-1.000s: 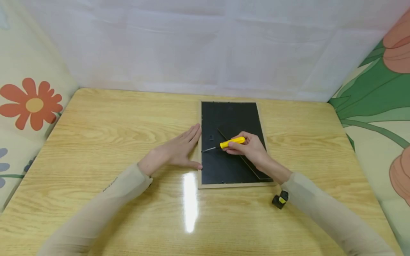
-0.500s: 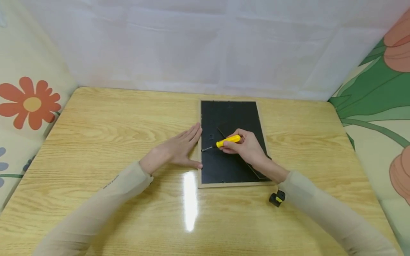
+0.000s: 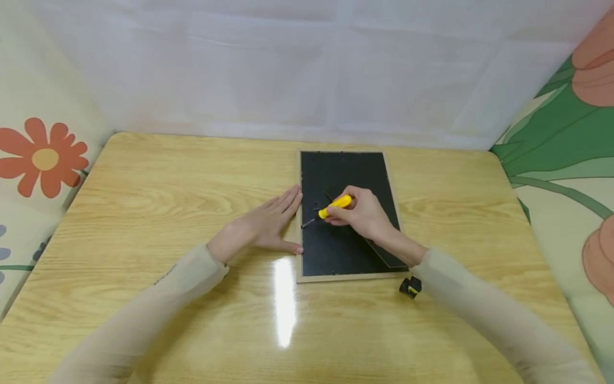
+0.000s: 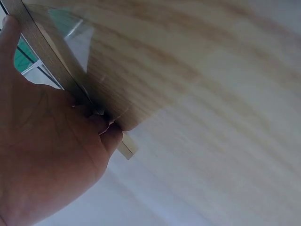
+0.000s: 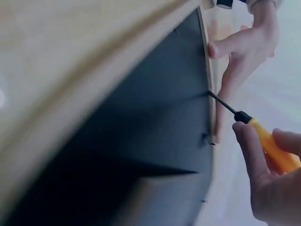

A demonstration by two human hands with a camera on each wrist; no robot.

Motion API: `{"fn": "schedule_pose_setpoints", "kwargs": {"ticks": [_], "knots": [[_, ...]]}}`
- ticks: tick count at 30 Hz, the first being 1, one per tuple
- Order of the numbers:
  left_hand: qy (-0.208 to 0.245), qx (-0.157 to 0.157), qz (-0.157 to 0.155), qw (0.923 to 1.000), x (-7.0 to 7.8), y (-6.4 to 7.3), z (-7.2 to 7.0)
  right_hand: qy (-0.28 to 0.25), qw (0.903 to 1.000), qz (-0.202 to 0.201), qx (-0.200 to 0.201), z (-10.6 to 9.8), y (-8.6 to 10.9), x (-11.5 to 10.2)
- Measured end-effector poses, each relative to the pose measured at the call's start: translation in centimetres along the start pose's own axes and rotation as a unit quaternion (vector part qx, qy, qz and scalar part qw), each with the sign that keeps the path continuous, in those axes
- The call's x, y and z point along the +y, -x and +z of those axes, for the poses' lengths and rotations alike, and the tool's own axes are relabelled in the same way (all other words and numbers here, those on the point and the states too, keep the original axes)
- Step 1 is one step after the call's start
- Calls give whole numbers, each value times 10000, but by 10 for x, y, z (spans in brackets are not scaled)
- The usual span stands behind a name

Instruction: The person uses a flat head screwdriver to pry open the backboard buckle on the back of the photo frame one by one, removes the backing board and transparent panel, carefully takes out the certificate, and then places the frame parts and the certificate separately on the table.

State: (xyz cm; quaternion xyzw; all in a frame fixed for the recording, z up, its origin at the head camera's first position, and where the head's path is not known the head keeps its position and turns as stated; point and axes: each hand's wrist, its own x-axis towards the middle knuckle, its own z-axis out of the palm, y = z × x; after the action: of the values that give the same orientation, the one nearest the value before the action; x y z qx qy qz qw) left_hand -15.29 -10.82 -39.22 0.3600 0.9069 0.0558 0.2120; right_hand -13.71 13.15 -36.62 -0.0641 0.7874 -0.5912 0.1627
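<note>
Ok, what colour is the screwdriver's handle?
The screwdriver's handle is yellow, seen closest in the right wrist view.

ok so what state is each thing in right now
frame, lying with its black back facing up
screwdriver, slanted, tip at the inner left rim in the head view
support leg, slanting across the back, partly hidden; can't tell if fully folded
left hand, fingers extended, against the frame's left side
right hand, gripping the screwdriver's yellow handle
table, glossy, catching a streak of light
</note>
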Motion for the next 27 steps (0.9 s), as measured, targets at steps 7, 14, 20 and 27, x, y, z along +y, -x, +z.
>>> {"fn": "schedule_pose_setpoints", "kwargs": {"ticks": [7, 14, 20, 27], "knots": [[-24, -46, -53, 10000, 4, -2, -1, 1893, 9774, -932, 154, 15, -3, -20], [-222, -95, -205, 9995, 5, 0, -4, 2560, 9509, -1732, 160, 34, -7, -29], [-478, -113, -272, 9984, 6, 2, -4, 2622, 9497, -1708, 104, 38, -7, -33], [-674, 1, -178, 9976, 6, 3, -5, 2224, 9630, -1517, -83, 27, -8, -30]]}}
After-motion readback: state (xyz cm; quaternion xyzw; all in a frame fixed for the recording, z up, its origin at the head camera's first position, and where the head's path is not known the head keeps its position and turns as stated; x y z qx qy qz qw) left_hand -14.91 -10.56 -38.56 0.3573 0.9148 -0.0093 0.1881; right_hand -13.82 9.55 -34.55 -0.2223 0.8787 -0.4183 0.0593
